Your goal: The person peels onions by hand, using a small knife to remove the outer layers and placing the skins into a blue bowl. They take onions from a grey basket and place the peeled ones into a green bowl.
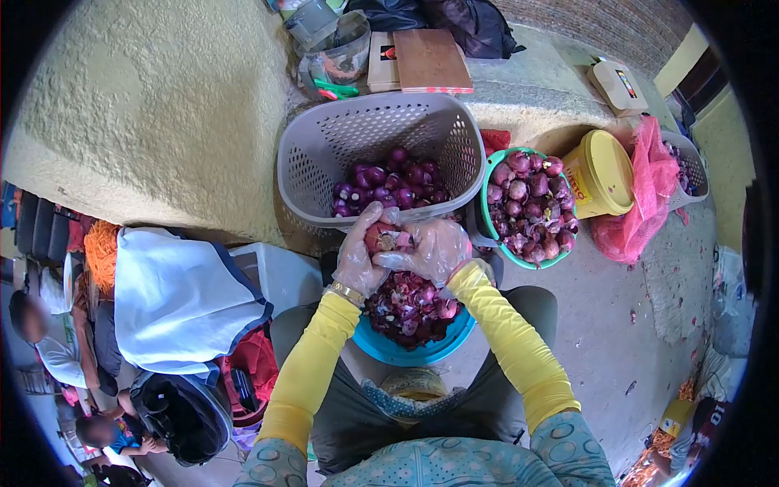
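While the red onion [385, 238] sits pinched between our two gloved hands, we keep it raised just over the near rim of the grey basket [316, 154] and above the blue bowl [406, 351]. Our left hand [359, 256] wraps around the onion from the left, its thumb up against the bulb, and our right hand [432, 249] closes on it from the right, fingers curled over its top; both wear thin clear plastic gloves and yellow sleeves [510, 329]. A gold bangle [346, 293] circles our left wrist. The blue bowl on our lap is heaped with purple onion skins [410, 308]. The grey basket, tilted toward us, holds peeled onions [391, 185], dark and glossy. Just to its right a green basin [491, 235] is full of unpeeled onions [531, 204] with papery skins. Beside that lies a yellow tub [602, 172] on its side, touching a pink mesh sack [641, 195]. On the ledge behind lie a wooden board [430, 58] and a white scale [618, 86]. To our left, a white cloth [174, 296] drapes over something we cannot make out, and other people sit low beyond it.
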{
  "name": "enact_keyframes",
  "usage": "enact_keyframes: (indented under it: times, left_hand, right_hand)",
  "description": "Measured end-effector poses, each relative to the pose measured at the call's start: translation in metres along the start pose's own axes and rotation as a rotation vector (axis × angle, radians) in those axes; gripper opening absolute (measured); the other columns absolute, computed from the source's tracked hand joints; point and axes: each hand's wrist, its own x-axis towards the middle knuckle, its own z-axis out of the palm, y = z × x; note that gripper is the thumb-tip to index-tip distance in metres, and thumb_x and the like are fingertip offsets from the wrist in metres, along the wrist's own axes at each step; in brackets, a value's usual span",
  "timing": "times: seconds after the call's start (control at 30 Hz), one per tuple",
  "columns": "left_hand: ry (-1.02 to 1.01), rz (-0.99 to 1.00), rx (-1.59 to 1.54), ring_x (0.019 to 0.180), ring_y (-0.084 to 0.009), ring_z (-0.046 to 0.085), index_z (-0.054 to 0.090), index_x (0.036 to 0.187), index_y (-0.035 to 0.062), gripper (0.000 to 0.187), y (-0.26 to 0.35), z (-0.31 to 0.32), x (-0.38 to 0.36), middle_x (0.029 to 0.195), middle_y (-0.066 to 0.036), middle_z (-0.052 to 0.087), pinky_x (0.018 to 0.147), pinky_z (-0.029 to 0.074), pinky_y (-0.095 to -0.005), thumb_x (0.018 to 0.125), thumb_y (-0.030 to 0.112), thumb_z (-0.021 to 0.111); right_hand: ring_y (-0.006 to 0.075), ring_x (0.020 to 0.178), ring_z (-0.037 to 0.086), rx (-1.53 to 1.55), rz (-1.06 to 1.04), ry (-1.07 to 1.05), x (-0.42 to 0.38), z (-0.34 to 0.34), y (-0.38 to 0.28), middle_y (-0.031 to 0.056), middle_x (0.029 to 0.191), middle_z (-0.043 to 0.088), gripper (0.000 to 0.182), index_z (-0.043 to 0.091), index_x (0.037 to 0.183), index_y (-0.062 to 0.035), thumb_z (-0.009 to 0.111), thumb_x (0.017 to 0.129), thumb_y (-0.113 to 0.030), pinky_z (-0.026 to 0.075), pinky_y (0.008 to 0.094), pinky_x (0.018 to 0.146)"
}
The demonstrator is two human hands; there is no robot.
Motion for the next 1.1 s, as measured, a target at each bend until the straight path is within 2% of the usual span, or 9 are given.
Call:
enact_keyframes:
  times: [0.07,0.17,0.47,0.5,0.57,0.67,0.8,0.93,1.1]
  left_hand:
    - [0.164,0.1,-0.039,0.087,-0.0214,0.062,0.055,0.095,0.0125,0.013,-0.004,0.008,-0.001,0.092,-0.003,0.059,0.072,0.059,-0.0377,0.099,0.021,0.064]
    - [0.015,0.156,-0.155,0.088,-0.021,0.061,0.054,0.09,0.0116,0.017,-0.006,0.001,0.001,0.087,-0.003,0.058,0.08,0.058,-0.0395,0.099,0.023,0.064]
    - [0.125,0.304,-0.219,0.093,-0.0243,0.06,0.053,0.089,0.0112,0.023,-0.01,0.003,-0.001,0.087,-0.008,0.057,0.101,0.051,-0.0446,0.101,0.029,0.062]
    - [0.125,0.305,-0.219,0.093,-0.0243,0.06,0.053,0.089,0.0112,0.023,-0.008,0.004,-0.002,0.087,-0.008,0.057,0.101,0.051,-0.0446,0.101,0.029,0.062]
    - [-0.16,0.194,-0.2,0.097,-0.024,0.061,0.059,0.096,0.0096,0.023,-0.002,0.007,-0.001,0.088,-0.008,0.061,0.099,0.052,-0.0433,0.101,0.032,0.062]
    - [0.061,0.014,0.015,0.098,-0.0237,0.064,0.064,0.102,0.0064,0.026,0.015,0.026,-0.009,0.094,-0.009,0.065,0.096,0.054,-0.0419,0.101,0.032,0.062]
    - [0.062,-0.047,0.054,0.097,-0.023,0.067,0.067,0.101,0.0046,0.03,0.006,0.002,-0.005,0.099,-0.009,0.069,0.091,0.055,-0.0395,0.1,0.034,0.064]
    - [0.027,0.124,-0.073,0.096,-0.0256,0.066,0.061,0.096,0.0089,0.025,-0.006,-0.002,0.001,0.093,-0.007,0.067,0.078,0.058,-0.0392,0.1,0.034,0.064]
    - [0.109,0.271,-0.21,0.103,-0.0257,0.064,0.058,0.093,0.0097,0.027,-0.011,0.004,0.0,0.094,-0.007,0.065,0.088,0.055,-0.0412,0.1,0.035,0.063]
  right_hand:
    - [0.0387,0.077,0.072,-0.022,-0.015,0.074,-0.003,0.011,0.005,0.0163,0.083,0.074,0.063,0.075,0.113,-0.0138,0.076,0.077,-0.066,0.058,0.0469,0.073]
    - [0.0394,0.075,0.071,-0.015,0.111,0.023,-0.005,0.012,-0.006,0.0176,0.08,0.073,0.061,0.076,0.108,-0.0112,0.076,0.078,-0.065,0.057,0.0473,0.07]
    - [0.041,0.066,0.067,0.151,0.265,-0.05,-0.008,0.019,-0.018,0.0208,0.072,0.067,0.059,0.076,0.093,-0.0066,0.072,0.083,-0.064,0.053,0.0489,0.064]
    - [0.0408,0.067,0.067,0.196,0.245,-0.041,-0.006,0.019,-0.015,0.0203,0.072,0.068,0.059,0.075,0.09,-0.0065,0.072,0.083,-0.065,0.052,0.049,0.065]
    - [0.0407,0.067,0.067,0.24,0.225,-0.031,-0.003,0.014,-0.008,0.0198,0.072,0.068,0.059,0.075,0.087,-0.0063,0.072,0.083,-0.065,0.052,0.0491,0.066]
    - [0.0417,0.071,0.069,0.184,0.086,-0.034,0.002,-0.012,-0.006,0.0201,0.08,0.071,0.056,0.075,0.09,-0.0102,0.068,0.087,-0.065,0.054,0.05,0.066]
    - [0.0404,0.074,0.07,0.062,0.008,-0.03,-0.001,-0.009,-0.004,0.0191,0.079,0.071,0.054,0.076,0.093,-0.0095,0.072,0.084,-0.062,0.055,0.0488,0.069]
    - [0.0395,0.072,0.07,0.083,0.098,0.058,-0.006,0.016,-0.008,0.0215,0.078,0.071,0.058,0.073,0.089,-0.0078,0.068,0.086,-0.065,0.055,0.0494,0.068]
    - [0.0423,0.071,0.067,0.273,0.281,-0.077,-0.009,0.017,-0.024,0.0243,0.074,0.067,0.062,0.07,0.085,-0.0017,0.065,0.09,-0.063,0.052,0.0499,0.068]
